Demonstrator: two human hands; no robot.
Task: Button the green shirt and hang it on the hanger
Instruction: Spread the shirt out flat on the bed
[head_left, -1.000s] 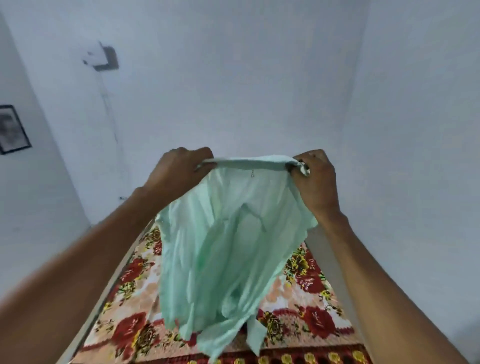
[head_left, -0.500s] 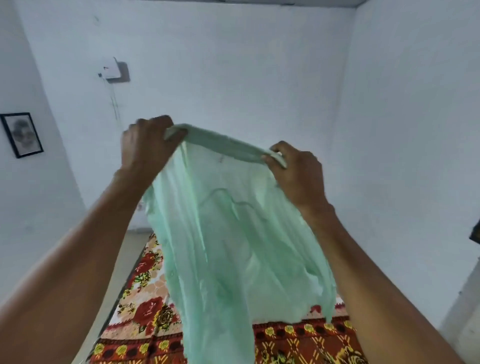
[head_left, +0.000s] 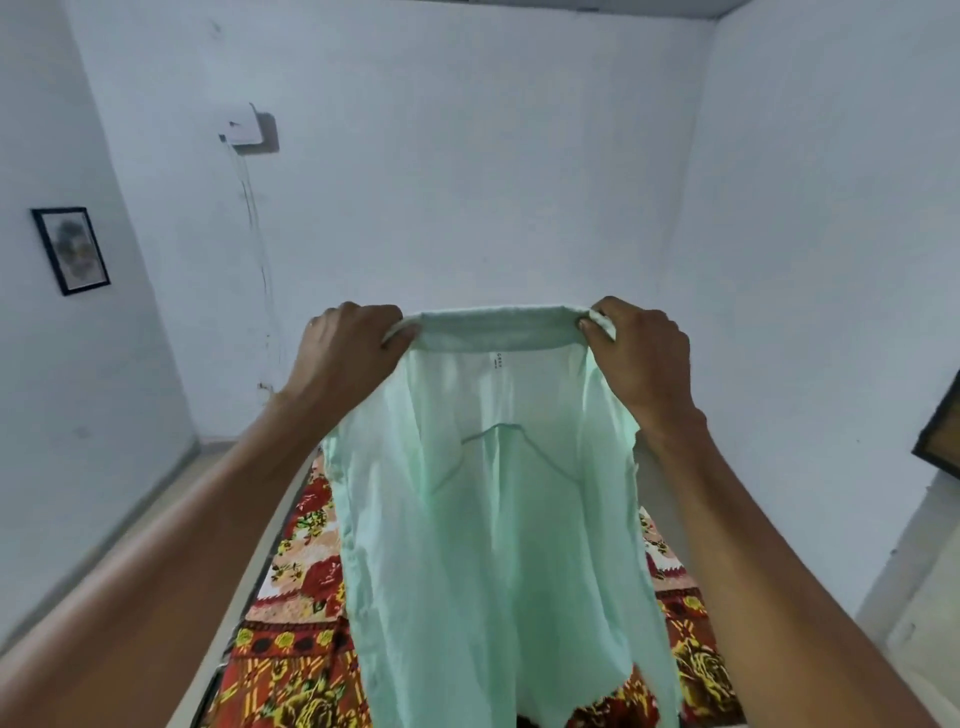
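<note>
A pale green shirt (head_left: 488, 519) hangs in the air in front of me, its inside facing me and its front open. My left hand (head_left: 345, 353) grips the left end of the collar. My right hand (head_left: 641, 353) grips the right end, and the collar is stretched level between them. The outline of a pocket shows through the thin cloth. The shirt's hem reaches down over the bed. No hanger is in view.
A bed with a red and yellow flowered cover (head_left: 306, 587) lies below the shirt. White walls stand behind and to both sides. A framed picture (head_left: 70, 249) hangs on the left wall, and a white box (head_left: 249, 127) with a cable on the back wall.
The collar was tilted with my left hand higher; now both hands hold it level and taut. The shirt has spread out and hangs straighter, with its open inside facing me.
</note>
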